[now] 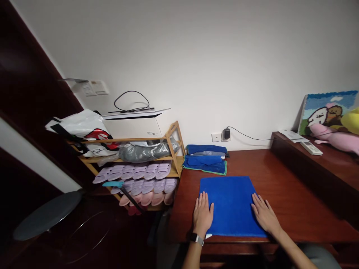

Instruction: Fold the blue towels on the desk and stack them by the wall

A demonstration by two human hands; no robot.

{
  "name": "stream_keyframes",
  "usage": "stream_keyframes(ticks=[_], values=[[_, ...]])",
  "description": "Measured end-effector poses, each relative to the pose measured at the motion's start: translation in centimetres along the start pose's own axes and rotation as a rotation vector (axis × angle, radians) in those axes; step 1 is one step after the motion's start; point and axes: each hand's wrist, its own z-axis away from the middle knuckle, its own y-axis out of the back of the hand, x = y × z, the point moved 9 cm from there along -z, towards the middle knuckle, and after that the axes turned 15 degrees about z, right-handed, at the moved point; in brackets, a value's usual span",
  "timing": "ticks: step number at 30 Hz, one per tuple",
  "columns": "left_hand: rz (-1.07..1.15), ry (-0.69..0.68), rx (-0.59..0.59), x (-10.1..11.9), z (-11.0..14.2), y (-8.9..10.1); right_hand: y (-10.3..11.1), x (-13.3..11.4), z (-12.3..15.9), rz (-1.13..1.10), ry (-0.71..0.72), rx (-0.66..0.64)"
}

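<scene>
A blue towel lies spread flat near the front edge of the wooden table, with a small white tag at its lower left corner. My left hand rests palm down over the towel's left edge, its fingers stretched out. On the opposite edge, my right hand lies flat with fingers extended, partly on the towel and partly on the wood. Neither hand grasps anything. Behind the towel, folded blue cloths sit at the table's back left corner, one with green edging.
Left of the table stands a wooden rack holding several slippers, a white box and bags. A black charger is plugged into the wall. The raised shelf at right carries a remote and pink plush toy.
</scene>
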Motion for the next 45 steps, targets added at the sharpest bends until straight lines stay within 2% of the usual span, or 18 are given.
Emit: stream_keyframes(ticks=[5, 9, 12, 14, 16, 20, 22, 24, 26, 27, 29, 32, 34, 35, 37, 39, 45], values=[[0.01, -0.011, -0.002, 0.1, -0.1, 0.4, 1.3, 0.0, -2.9, -0.016, -0.009, -0.026], [0.001, 0.003, -0.003, -0.2, 0.1, 0.8, 0.5, -0.2, -4.1, -0.02, 0.008, -0.016], [0.01, -0.011, 0.008, 1.0, -0.2, 1.0, -0.3, -0.2, -4.1, -0.027, 0.01, 0.005], [0.049, -0.059, 0.002, 3.6, -1.1, 0.7, -0.4, -0.2, -4.1, -0.018, 0.009, 0.005], [0.117, -0.153, -0.029, 7.6, -2.3, -0.1, -0.2, -0.2, -4.0, -0.005, 0.011, -0.002], [0.253, -0.331, -0.169, 16.4, -4.6, -3.8, 0.1, -0.2, -3.9, -0.003, 0.032, -0.017], [0.281, -0.341, -0.235, 18.8, -5.2, -5.9, -0.1, -0.3, -3.9, -0.001, 0.058, -0.019], [0.296, -0.334, -0.26, 19.3, -5.3, -7.1, -0.2, -0.3, -3.9, 0.008, 0.067, -0.016], [0.299, -0.314, -0.245, 17.8, -5.4, -7.2, -0.3, -0.2, -4.0, 0.015, 0.05, -0.015], [0.287, -0.285, -0.23, 16.2, -5.5, -6.8, -0.2, -0.1, -4.0, 0.014, 0.037, -0.016], [0.226, -0.18, -0.193, 11.4, -5.9, -5.4, -0.1, -0.1, -4.1, 0.004, 0.02, -0.014], [0.082, 0.004, -0.132, 3.2, -6.2, -2.6, 0.1, -0.1, -4.0, -0.013, 0.01, -0.004], [0.019, 0.039, -0.065, -0.4, -6.1, -1.0, 0.0, -0.1, -3.9, -0.012, 0.001, -0.001], [0.002, 0.036, -0.037, -1.5, -6.0, -0.6, -0.1, 0.0, -3.9, -0.008, -0.003, -0.002], [-0.01, 0.017, -0.002, -2.3, -5.8, -0.4, -0.3, 0.1, -3.9, 0.001, -0.011, -0.014], [-0.01, 0.011, 0.012, -2.3, -5.6, -0.6, -0.2, 0.2, -4.4, 0.002, -0.02, -0.041], [0.004, 0.032, 0.005, -1.8, -5.6, -0.9, 1.7, -0.4, -7.4, 0.01, -0.026, -0.051]])
